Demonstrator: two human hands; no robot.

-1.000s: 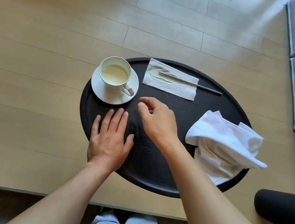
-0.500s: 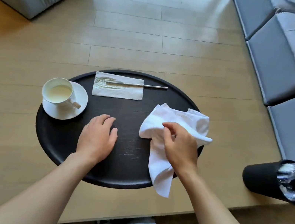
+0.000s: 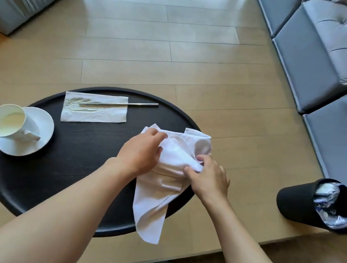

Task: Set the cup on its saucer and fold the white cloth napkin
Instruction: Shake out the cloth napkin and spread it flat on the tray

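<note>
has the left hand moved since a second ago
Yes. The left hand has left the bare round black tray and crossed right, away from the white cup, onto the crumpled white cloth napkin.

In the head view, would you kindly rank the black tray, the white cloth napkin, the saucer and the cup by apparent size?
1. black tray
2. white cloth napkin
3. saucer
4. cup

The napkin is crumpled and partly hidden by both hands.
</note>
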